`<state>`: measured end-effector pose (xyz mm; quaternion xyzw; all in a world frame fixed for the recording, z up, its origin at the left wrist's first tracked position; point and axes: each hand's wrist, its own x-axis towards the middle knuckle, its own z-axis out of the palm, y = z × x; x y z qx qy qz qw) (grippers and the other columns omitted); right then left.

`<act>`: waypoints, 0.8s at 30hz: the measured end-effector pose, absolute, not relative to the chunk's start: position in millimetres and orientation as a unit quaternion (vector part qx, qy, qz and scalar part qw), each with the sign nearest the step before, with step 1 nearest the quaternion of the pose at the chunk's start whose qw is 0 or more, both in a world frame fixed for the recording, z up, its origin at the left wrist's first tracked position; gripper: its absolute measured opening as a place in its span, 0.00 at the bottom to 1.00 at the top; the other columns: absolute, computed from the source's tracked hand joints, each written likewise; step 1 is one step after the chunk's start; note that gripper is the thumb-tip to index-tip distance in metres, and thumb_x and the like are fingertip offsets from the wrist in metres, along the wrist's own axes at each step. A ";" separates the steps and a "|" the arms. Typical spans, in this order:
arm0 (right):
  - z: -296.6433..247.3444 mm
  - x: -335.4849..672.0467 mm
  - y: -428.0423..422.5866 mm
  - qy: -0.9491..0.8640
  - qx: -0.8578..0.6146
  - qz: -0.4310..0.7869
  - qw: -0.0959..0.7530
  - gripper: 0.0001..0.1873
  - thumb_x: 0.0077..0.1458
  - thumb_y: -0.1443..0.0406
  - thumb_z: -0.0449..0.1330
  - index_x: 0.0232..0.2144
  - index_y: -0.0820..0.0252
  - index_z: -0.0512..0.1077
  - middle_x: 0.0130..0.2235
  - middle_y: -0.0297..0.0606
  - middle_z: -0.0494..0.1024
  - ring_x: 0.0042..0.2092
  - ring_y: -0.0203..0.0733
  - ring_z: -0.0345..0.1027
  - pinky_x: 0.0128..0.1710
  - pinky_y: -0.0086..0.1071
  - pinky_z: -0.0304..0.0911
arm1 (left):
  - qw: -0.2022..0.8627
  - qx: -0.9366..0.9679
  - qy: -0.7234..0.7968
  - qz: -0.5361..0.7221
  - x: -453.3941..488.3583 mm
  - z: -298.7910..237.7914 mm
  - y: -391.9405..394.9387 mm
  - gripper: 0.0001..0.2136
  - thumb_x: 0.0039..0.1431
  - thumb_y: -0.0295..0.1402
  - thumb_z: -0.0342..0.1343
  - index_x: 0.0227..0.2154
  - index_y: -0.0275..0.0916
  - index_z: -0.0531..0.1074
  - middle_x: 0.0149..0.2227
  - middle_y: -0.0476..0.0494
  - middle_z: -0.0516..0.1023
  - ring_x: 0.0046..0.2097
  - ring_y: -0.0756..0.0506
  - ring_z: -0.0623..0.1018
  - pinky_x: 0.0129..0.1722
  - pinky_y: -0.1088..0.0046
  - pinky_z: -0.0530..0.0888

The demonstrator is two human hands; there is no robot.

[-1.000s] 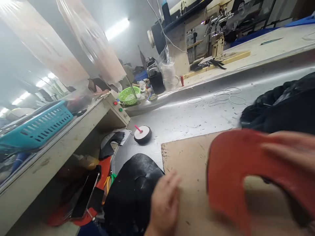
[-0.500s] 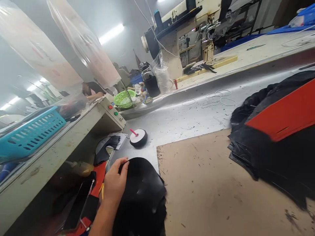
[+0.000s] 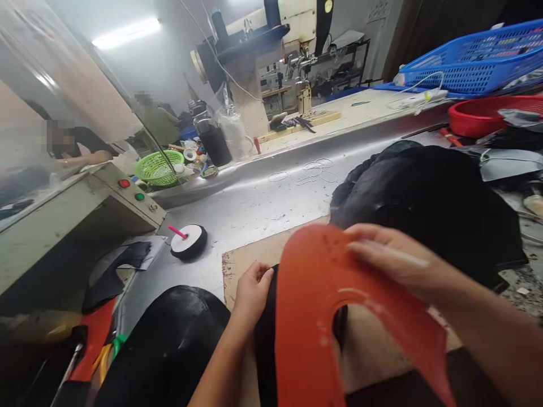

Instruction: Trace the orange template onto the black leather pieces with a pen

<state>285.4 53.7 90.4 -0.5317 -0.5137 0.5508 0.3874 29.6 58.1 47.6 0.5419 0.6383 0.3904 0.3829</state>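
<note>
1. The smooth red arch-shaped sheet (image 3: 305, 294) was over the flat tan board (image 3: 250, 249). The right hand (image 3: 384, 251) pinched its top curve, with a thin whitish stick (image 3: 399, 254) along the fingers.
2. Above the board, the left hand (image 3: 251, 291) pinched a thin black sheet (image 3: 265, 333).
3. Red seemed light and bendy, black soft; wide edges looked easiest to grip.
4. Red's bottom was cut off, and it hid much of the black sheet.

single head-worn view, looking forward and down from the near side of the metal worktop (image 3: 254, 200), close above the left hand (image 3: 253, 291) and right hand (image 3: 388, 254), tilted so the far edge climbs rightward, the sewing machine (image 3: 297, 25) lying beyond.
</note>
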 end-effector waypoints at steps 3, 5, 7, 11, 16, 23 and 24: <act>64.8 246.7 61.1 -0.539 -0.453 0.625 0.337 0.19 0.49 0.51 0.59 0.32 0.61 0.67 0.30 0.37 0.75 0.29 0.37 0.69 0.27 0.27 0.64 | 0.342 0.542 0.670 0.374 14.6 47.4 59.7 0.14 0.52 0.35 0.54 0.41 0.36 0.73 0.43 0.37 0.77 0.40 0.41 0.78 0.43 0.59 0.74; 46.9 227.0 67.5 -0.580 -0.468 0.590 0.312 0.14 0.53 0.55 0.56 0.31 0.62 0.68 0.29 0.36 0.73 0.29 0.36 0.67 0.28 0.27 0.63 | 0.269 0.564 0.691 0.363 4.5 52.5 50.9 0.19 0.55 0.36 0.51 0.50 0.38 0.68 0.53 0.35 0.71 0.50 0.39 0.74 0.51 0.53 0.69; 33.9 215.1 72.5 -0.632 -0.513 0.508 0.282 0.11 0.55 0.59 0.56 0.34 0.62 0.70 0.28 0.35 0.73 0.29 0.38 0.67 0.30 0.31 0.64 | 0.177 0.632 0.680 0.326 -0.6 51.2 35.3 0.19 0.59 0.37 0.48 0.53 0.42 0.66 0.57 0.39 0.68 0.58 0.39 0.68 0.56 0.52 0.65; 23.4 212.2 68.7 -0.727 -0.543 0.305 0.288 0.16 0.52 0.67 0.61 0.46 0.61 0.69 0.38 0.42 0.75 0.41 0.45 0.69 0.44 0.40 0.65 | 0.044 0.767 0.601 0.219 2.5 20.1 -3.8 0.20 0.61 0.35 0.47 0.56 0.47 0.63 0.60 0.43 0.65 0.60 0.40 0.65 0.55 0.55 0.68; 9.7 224.5 45.4 -0.810 -0.465 0.202 0.293 0.15 0.53 0.70 0.58 0.45 0.59 0.69 0.51 0.46 0.72 0.53 0.49 0.64 0.53 0.47 0.61 | -0.045 0.781 0.597 0.176 7.0 -15.8 -29.5 0.27 0.61 0.34 0.48 0.63 0.48 0.49 0.62 0.40 0.60 0.61 0.38 0.64 0.50 0.55 0.72; -2.4 222.8 49.3 -0.837 -0.441 0.130 0.297 0.12 0.57 0.72 0.53 0.42 0.60 0.71 0.52 0.45 0.72 0.54 0.49 0.65 0.54 0.50 0.62 | -0.051 0.768 0.612 0.182 10.5 -8.1 -21.3 0.27 0.61 0.32 0.47 0.62 0.46 0.50 0.62 0.41 0.61 0.61 0.40 0.65 0.51 0.59 0.72; -2.8 222.1 51.0 -0.838 -0.441 0.125 0.297 0.12 0.57 0.72 0.53 0.42 0.60 0.71 0.52 0.44 0.72 0.54 0.49 0.65 0.54 0.50 0.62 | -0.047 0.767 0.613 0.183 10.7 -7.2 -20.3 0.26 0.62 0.31 0.47 0.62 0.47 0.51 0.62 0.42 0.61 0.61 0.41 0.64 0.52 0.60 0.72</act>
